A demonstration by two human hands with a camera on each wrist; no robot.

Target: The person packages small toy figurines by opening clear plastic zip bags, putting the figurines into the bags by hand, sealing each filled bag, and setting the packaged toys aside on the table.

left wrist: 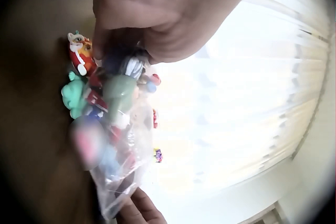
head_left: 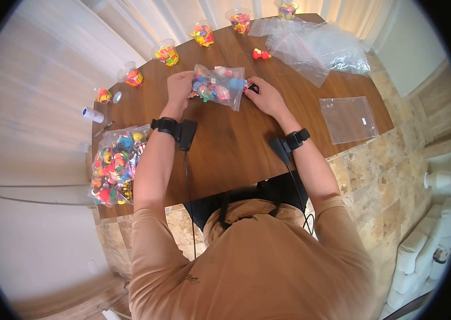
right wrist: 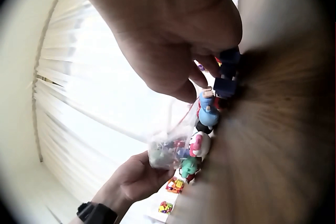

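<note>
A clear zip bag of small colourful toys (head_left: pixel 215 88) lies over the middle of the table. My left hand (head_left: pixel 178 88) grips its left end; in the left wrist view that hand (left wrist: pixel 163 14) has its fingers curled at the bag (left wrist: pixel 123 145), beside an orange-and-white toy (left wrist: pixel 81 53) and a mint green one (left wrist: pixel 74 95). At the bag's right end, my right hand (head_left: pixel 269 100) holds a dark toy (head_left: pixel 253 88). The right wrist view has that hand (right wrist: pixel 173 40) at a dark blue toy (right wrist: pixel 226 86), above a light blue figure (right wrist: pixel 208 113).
Several clear cups of colourful pieces (head_left: pixel 202 34) line the far edge. A red toy (head_left: pixel 260 54) lies near empty plastic bags (head_left: pixel 303 50). A flat bag (head_left: pixel 348 120) is at right; a full toy bag (head_left: pixel 116 165), white cylinder (head_left: pixel 93 114) and tape roll (head_left: pixel 117 96) are at left.
</note>
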